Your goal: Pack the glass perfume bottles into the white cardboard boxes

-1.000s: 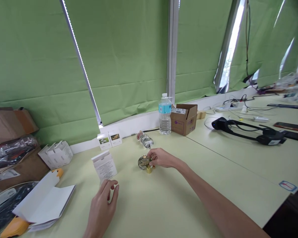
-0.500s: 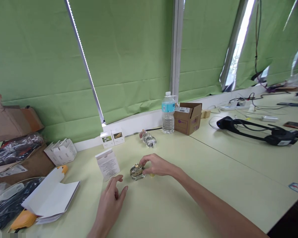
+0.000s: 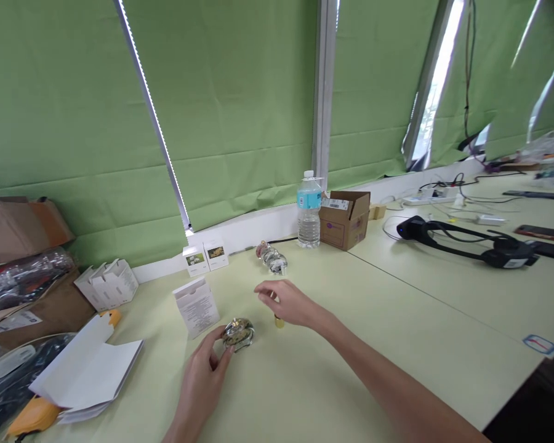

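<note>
My left hand grips a small round clear glass bottle with a gold-coloured top, fingers and thumb at its left side. The bottle stands on or just over the table. To its right, my right hand is raised, apart from the bottle, with thumb and forefinger slightly parted and no held thing visible. Just below that hand is a small gold cap on the table, partly hidden by it. Behind my left hand stands an open white carton with printed text.
More glass bottles lie farther back, near a water bottle and a brown cardboard box. Two small white picture boxes stand by the wall. White cartons and papers are at left; a black headset is at right.
The glass bottle has moved left and slightly nearer, from my right hand into my left. My right hand has let go of it and lifted off, uncovering more of the gold cap.
</note>
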{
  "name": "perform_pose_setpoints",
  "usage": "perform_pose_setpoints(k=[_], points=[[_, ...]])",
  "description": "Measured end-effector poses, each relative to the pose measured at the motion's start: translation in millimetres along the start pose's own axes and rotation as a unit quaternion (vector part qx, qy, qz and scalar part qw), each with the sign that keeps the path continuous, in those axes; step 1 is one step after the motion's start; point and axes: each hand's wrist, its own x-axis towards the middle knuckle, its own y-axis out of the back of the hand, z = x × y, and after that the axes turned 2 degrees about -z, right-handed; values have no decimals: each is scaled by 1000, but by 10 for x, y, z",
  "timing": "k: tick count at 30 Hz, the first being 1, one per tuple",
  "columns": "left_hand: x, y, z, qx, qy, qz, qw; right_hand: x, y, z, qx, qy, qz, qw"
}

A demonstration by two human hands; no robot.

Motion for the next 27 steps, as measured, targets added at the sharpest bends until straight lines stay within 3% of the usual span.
perform_pose_setpoints(k=[5,9,13,17,21,27], points=[[2,7,-20,-3,4,-7,1000,-17,135,361,-124,-103,-13,987],[3,9,-27,1,2,-13,1000,-32,58,556,-135,-124,-38,982],[6,7,-31,7,-2,-10,1000,-19,-36,594,-136,-128,-48,981],[3,10,-23,8,-8,-10,1000,15,-21,516,-128,-112,-38,985],[-5,16,-8,5,-16,-9,1000,62,-10,278,-108,-75,-3,991],[-11,30,23,-1,-22,-4,1000,25,-250,-191,34,68,78,994]])
